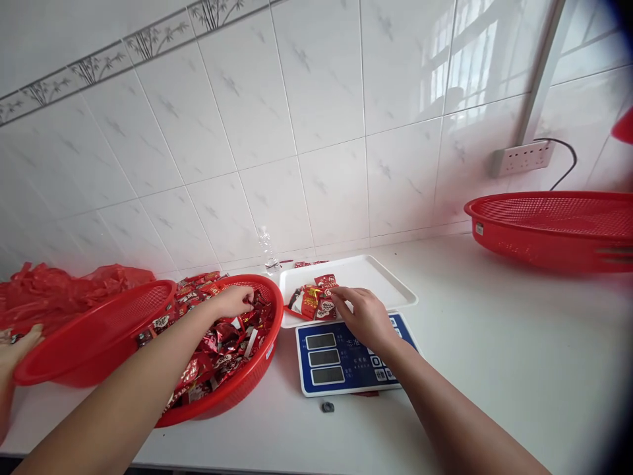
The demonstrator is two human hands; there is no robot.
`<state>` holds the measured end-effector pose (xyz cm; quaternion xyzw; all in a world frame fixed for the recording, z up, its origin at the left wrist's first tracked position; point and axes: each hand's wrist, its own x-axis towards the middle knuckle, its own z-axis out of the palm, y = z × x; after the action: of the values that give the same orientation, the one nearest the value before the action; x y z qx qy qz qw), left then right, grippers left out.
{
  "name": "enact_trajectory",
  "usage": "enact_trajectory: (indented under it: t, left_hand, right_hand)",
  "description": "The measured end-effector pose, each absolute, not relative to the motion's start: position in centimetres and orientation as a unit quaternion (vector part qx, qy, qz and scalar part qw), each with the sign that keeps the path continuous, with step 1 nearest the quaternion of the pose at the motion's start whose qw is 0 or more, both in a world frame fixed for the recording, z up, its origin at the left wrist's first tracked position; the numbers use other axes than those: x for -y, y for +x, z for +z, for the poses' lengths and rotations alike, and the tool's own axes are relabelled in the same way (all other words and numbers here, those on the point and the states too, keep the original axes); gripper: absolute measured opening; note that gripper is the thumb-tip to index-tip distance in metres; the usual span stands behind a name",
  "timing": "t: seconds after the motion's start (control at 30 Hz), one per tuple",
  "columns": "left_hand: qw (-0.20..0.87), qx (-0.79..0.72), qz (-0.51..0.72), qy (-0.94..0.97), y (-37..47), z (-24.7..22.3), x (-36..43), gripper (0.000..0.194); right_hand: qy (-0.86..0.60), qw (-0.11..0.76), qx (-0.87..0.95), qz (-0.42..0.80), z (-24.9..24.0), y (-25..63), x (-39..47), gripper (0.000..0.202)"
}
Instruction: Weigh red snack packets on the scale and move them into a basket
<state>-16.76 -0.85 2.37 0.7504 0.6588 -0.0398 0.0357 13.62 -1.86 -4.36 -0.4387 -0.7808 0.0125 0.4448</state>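
Note:
My left hand point(234, 302) is over the far side of a red plastic basket point(279, 310) full of small red shiny wrapped packets point(225, 336). Its fingers are curled together; whatever they pinch is too small to make out. My right hand point(363, 313) reaches across a blue digital scale point(324, 359) and grips the right edge of a red printed bag point(316, 300) between thumb and fingers. The bag rests on the scale's white tray point(376, 280), with dark and white parts showing at its left end.
Another red basket point(99, 336) stands at left, in front of red plastic bags point(74, 284). A co-worker's hand point(22, 349) is at its left. A clear bottle point(268, 251) stands by the wall. A large red basket point(554, 237) is at right, below a power strip point(524, 158). A small dark object point(328, 407) lies before the scale.

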Motion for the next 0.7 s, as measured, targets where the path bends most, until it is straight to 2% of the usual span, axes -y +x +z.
enact_trajectory:
  t: [0.27,0.4,0.5,0.6,0.7]
  left_hand:
    - [-0.02,-0.69,0.125,0.713,-15.9,4.6,0.6,0.009]
    - [-0.03,-0.684,0.293,0.667,-13.8,5.5,0.3,0.009]
    - [0.084,-0.638,0.407,0.648,-10.9,5.7,0.1,0.01]
    - [0.22,-0.597,0.422,0.646,-7.5,5.1,0.1,0.012]
    - [0.219,-0.597,0.378,0.673,-4.7,3.7,-0.2,0.015]
  right_hand:
    - [-0.441,0.451,0.776,0.005,-4.3,13.8,1.7,0.024]
    - [-0.446,0.454,0.771,0.003,-4.2,13.8,1.6,0.024]
    - [-0.453,0.449,0.77,0.008,-4.1,13.8,1.6,0.024]
    - [-0.459,0.445,0.769,0.011,-4.0,13.8,1.6,0.025]
    - [-0.464,0.444,0.766,0.006,-4.0,13.9,1.6,0.024]
